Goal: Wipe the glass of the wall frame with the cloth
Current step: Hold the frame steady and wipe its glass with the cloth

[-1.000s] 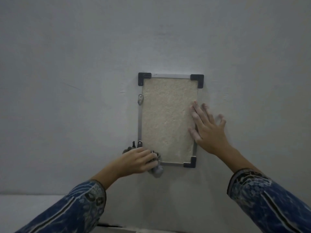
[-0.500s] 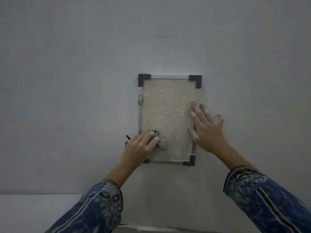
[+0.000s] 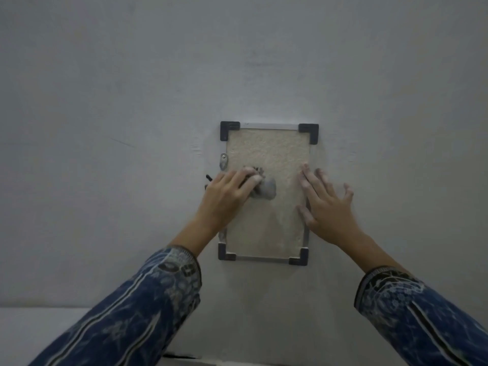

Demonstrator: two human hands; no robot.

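Here, a grey cloth is gripped with curled fingers by the left hand against the glass near the left edge of the wall frame, whose right edge is pressed by the right hand, fingers spread straight.

Our left hand, at the centre of the picture, curls its fingers round a bunched grey cloth, its forearm rising from the lower left in a blue patterned sleeve. Our right hand, just right of centre, lies flat with fingers straight and spread, its sleeved forearm coming from the lower right.
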